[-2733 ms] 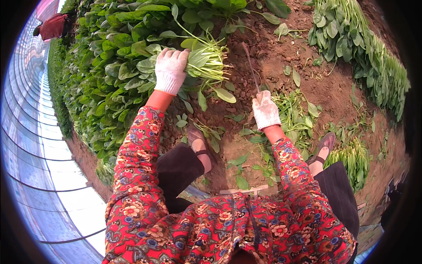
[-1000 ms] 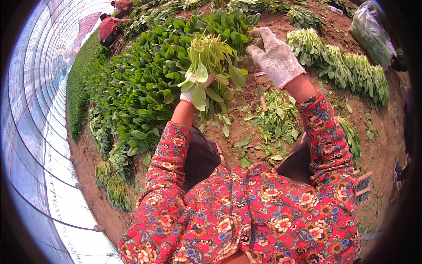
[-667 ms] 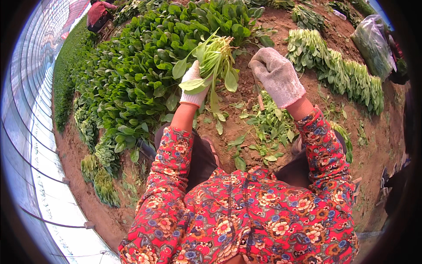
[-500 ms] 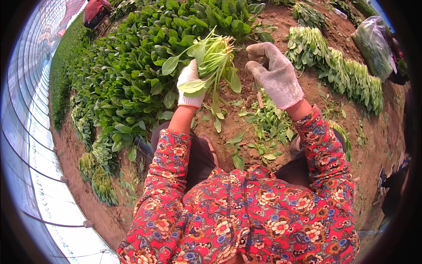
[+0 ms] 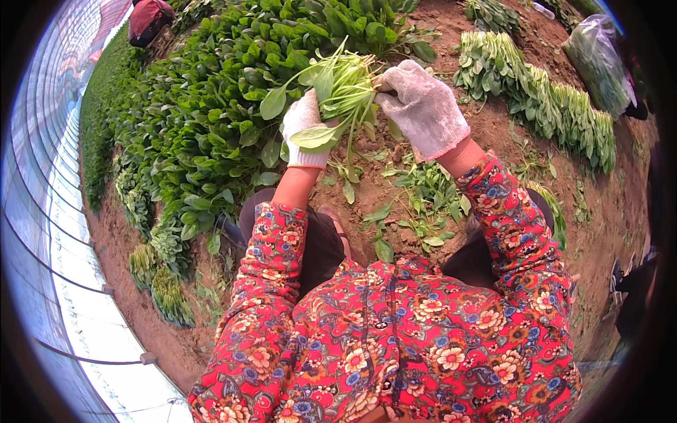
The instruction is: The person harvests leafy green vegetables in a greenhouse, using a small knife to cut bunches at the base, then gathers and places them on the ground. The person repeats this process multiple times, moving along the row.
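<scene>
Our left hand [image 5: 300, 134] is closed around a bunch of leafy greens [image 5: 345, 84], its fingers mostly hidden behind the stems and leaves, so that chiefly the thumb side of the white glove shows. Our right hand [image 5: 425, 109], in a soiled glove, turns its back to us and covers its own palm; its fingers are bent, with thumb and fingertips drawn close together at the root ends of the bunch, and we cannot tell whether they pinch a stem or only touch it. We have the bunch raised over the soil [image 5: 486, 127], in front of our chest and beside the standing greens [image 5: 211, 120]. Its long axis slants: the pale root ends point up and to the right, toward our right hand, while the leaves spread left and down, one broad leaf lying across our left glove. Below our right wrist, the forearm partly covers some loose leaves [image 5: 430, 194]. At the upper left, a person in red [image 5: 150, 20] is cut off by the frame, and dark shapes at the right rim are hard to make out.
</scene>
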### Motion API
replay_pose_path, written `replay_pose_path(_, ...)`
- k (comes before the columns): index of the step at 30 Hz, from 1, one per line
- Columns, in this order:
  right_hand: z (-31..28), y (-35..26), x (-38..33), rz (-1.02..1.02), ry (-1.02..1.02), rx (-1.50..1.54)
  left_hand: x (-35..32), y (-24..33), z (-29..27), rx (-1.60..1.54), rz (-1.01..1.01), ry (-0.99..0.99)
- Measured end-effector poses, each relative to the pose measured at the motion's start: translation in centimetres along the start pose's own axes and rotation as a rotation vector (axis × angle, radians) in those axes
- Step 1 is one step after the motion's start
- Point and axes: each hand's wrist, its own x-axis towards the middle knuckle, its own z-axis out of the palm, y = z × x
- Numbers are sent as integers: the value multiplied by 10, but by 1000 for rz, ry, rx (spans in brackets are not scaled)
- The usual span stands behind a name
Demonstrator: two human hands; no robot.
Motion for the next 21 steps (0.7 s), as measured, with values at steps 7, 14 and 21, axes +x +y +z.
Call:
replay_pose_path(7,-26,0,5,-49,65,-66,3,-27,-2,77,7,59)
replay_pose_path(14,-65,-4,10,90,-478,-26,5,-31,-13,344,106,138)
replay_pose_path(21,-26,15,-3,216,-171,227,11,-16,-14,495,227,102)
